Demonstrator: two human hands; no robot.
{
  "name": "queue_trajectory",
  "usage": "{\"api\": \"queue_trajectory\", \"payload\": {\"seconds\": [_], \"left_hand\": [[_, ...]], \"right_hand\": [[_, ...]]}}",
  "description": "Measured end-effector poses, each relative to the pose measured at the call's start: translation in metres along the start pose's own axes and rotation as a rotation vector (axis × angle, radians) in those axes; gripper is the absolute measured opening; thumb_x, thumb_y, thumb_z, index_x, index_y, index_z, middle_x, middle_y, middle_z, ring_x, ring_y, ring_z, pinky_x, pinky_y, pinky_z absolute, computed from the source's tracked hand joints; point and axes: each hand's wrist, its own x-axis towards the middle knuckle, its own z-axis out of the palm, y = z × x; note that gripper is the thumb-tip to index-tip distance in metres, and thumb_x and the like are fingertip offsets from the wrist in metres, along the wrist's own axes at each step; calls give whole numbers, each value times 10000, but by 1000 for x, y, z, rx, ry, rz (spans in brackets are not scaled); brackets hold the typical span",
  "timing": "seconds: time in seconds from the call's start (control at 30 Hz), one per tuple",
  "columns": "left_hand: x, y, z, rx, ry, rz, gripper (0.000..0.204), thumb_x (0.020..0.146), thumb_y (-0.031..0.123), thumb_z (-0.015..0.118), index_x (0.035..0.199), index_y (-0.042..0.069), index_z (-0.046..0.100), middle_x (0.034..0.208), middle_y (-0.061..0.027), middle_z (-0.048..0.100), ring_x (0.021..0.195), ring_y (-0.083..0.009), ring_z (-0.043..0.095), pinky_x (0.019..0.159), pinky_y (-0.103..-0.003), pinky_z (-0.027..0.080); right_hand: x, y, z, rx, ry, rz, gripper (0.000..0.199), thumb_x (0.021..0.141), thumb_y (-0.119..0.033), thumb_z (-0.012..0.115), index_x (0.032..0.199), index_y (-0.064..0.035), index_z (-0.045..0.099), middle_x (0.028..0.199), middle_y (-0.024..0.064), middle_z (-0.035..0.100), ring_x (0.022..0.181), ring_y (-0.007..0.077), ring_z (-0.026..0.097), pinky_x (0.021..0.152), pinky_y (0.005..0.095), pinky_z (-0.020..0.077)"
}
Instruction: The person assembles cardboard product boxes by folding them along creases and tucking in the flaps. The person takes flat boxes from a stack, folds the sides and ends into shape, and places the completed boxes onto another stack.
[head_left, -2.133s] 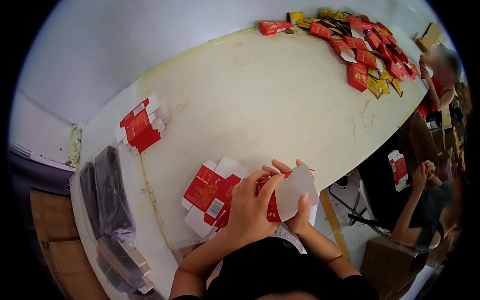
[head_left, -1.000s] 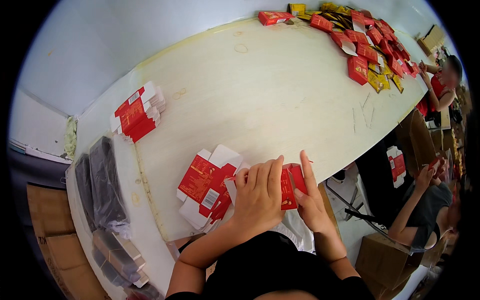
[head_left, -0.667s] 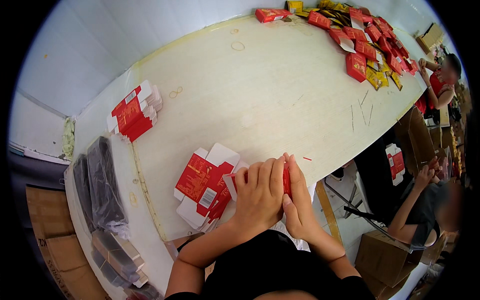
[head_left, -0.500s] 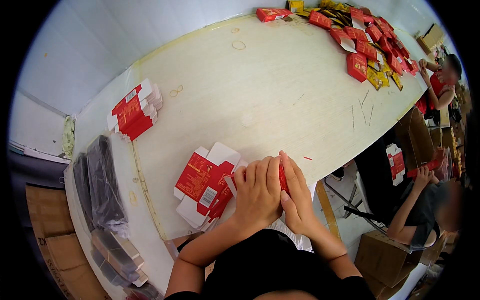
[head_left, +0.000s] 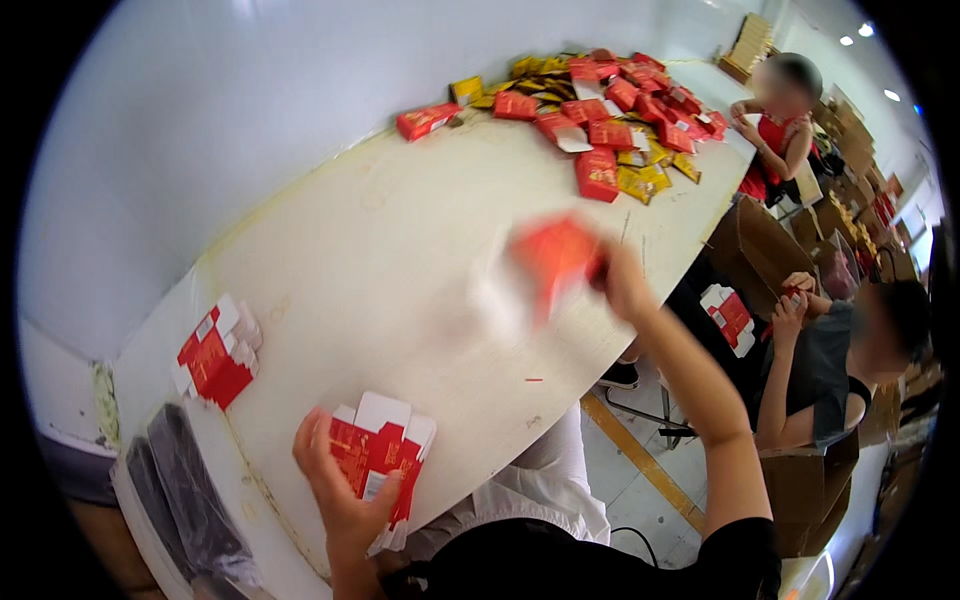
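The right hand (head_left: 628, 285) held a blurred red-and-white cardboard box (head_left: 556, 255) above the pale worktop (head_left: 385, 270), its fingers pinching the box's right side. The left hand (head_left: 345, 508) lay against the near left side of a stack of flattened red-and-white cardboard cartons (head_left: 382, 440), fingers spread from the thumb; whether they gripped could not be told. Farther off, red cardboard boxes (head_left: 597, 176) lay heaped with shiny yellow packets (head_left: 643, 184)
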Motion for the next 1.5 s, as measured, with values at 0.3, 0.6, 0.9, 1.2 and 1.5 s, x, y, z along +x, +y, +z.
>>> {"api": "queue_trajectory", "payload": {"seconds": [0.3, 0.6, 0.9, 1.2, 1.5], "left_hand": [[-30, -45, 8, 540, -416, -276, 1111, 560, 475, 796, 1386, -23, 246, 1396, -237, 305, 1297, -370, 289, 1058, -538, 203], [-16, -15, 8, 524, -166, -41, 1067, 522, 269, 840, 1395, 15, 281, 1300, -227, 311, 1192, -392, 344, 1007, -470, 303], [-21, 22, 17, 304, -105, 206, 1035, 515, 138, 818, 1384, -23, 280, 1254, -214, 300, 1169, -388, 363, 961, -467, 361], [-18, 25, 31, 262, -41, 365, 871, 516, 134, 789, 1292, 12, 413, 1161, -163, 432, 1070, -341, 468, 877, -465, 411], [-20, 33, 44, 255, -5, 311, 789, 550, 180, 795, 1253, 4, 484, 1186, -158, 487, 1054, -318, 507, 881, -460, 401]], "right_hand": [[54, -28, -16, 244, 209, 2, 686, 896, -538, 449, 1407, -112, 281, 1432, 104, 311, 1091, 305, 560, 876, 472, 436], [-108, 42, 81, 29, -413, 45, 383, 913, -153, 499, 1275, -35, 456, 1171, 94, 539, 870, 162, 605, 706, 274, 470], [-154, -2, 130, -258, -560, -362, 151, 804, -13, 598, 930, 67, 623, 805, 75, 622, 644, 91, 606, 503, 223, 454], [-175, -7, 135, 177, -314, -39, 66, 868, -29, 535, 913, 19, 543, 614, 29, 577, 473, 55, 538, 384, 183, 374], [-174, 9, 140, 310, -204, -50, 81, 894, -75, 516, 920, -5, 546, 619, 22, 570, 438, 34, 458, 389, 190, 327]]}}
